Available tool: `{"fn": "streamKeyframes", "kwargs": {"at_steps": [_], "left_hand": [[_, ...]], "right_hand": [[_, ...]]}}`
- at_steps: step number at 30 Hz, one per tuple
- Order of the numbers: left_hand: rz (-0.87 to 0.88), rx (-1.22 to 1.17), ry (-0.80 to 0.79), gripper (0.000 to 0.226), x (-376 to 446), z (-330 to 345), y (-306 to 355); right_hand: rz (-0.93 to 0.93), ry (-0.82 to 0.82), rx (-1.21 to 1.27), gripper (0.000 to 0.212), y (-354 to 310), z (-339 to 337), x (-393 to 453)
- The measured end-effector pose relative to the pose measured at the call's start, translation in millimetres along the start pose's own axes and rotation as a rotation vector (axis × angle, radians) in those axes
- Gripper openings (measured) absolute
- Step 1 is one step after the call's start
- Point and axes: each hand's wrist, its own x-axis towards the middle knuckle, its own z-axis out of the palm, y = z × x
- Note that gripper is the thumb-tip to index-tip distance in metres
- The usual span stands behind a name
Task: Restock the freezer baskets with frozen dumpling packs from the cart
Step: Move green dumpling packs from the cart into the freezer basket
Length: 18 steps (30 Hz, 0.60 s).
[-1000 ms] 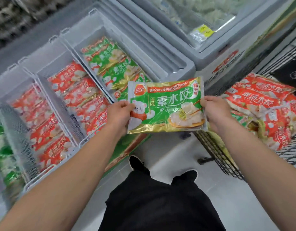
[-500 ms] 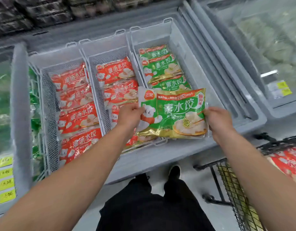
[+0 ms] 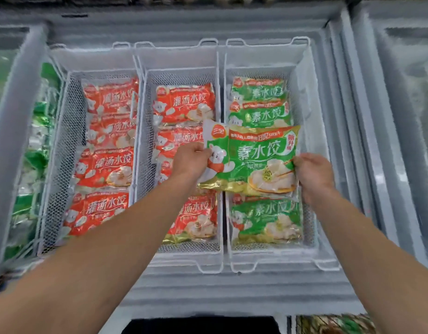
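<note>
At the bottom of the frame, two bare arms reach up from the lower corners. In the middle, the left hand (image 3: 192,162) has its grip pinched on the left edge of a green dumpling pack (image 3: 252,160). The right hand (image 3: 313,175) has its grip curled on the pack's right edge. The pack is held flat over the right basket (image 3: 312,68), a bit over the wall next to the middle basket (image 3: 179,59). Under it, in the right basket, lie more green packs (image 3: 266,219). The middle basket and the left basket (image 3: 92,60) hold red packs (image 3: 184,104). All three baskets sit side by side in the gray freezer (image 3: 208,292), which fills the frame to the top.
</note>
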Motion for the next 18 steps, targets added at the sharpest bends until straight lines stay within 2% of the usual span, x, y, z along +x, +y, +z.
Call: {"fn": "streamKeyframes", "kwargs": {"at_steps": [4,6,9,11,18], "left_hand": [[-0.018,0.008,0.044,0.017,42.0,33.3,32.4],[-0.019,0.015,0.057,0.025,65.8,48.4,50.0],[-0.027,-0.026,0.107,0.009,103.5,70.1,78.0],[-0.053,-0.035,0.126,0.015,131.1,83.1,96.7],[-0.044,-0.001,0.051,0.014,206.6,118.2,138.0]], "right_hand": [[0.004,-0.039,-0.07,0.025,-27.9,9.2,66.5],[-0.022,-0.045,-0.099,0.024,-47.1,17.6,97.9],[-0.072,-0.036,-0.126,0.023,-72.3,31.4,145.9],[-0.096,-0.019,-0.158,0.022,-87.6,41.5,179.1],[-0.15,0.025,-0.131,0.026,-122.5,71.1,260.2]]}}
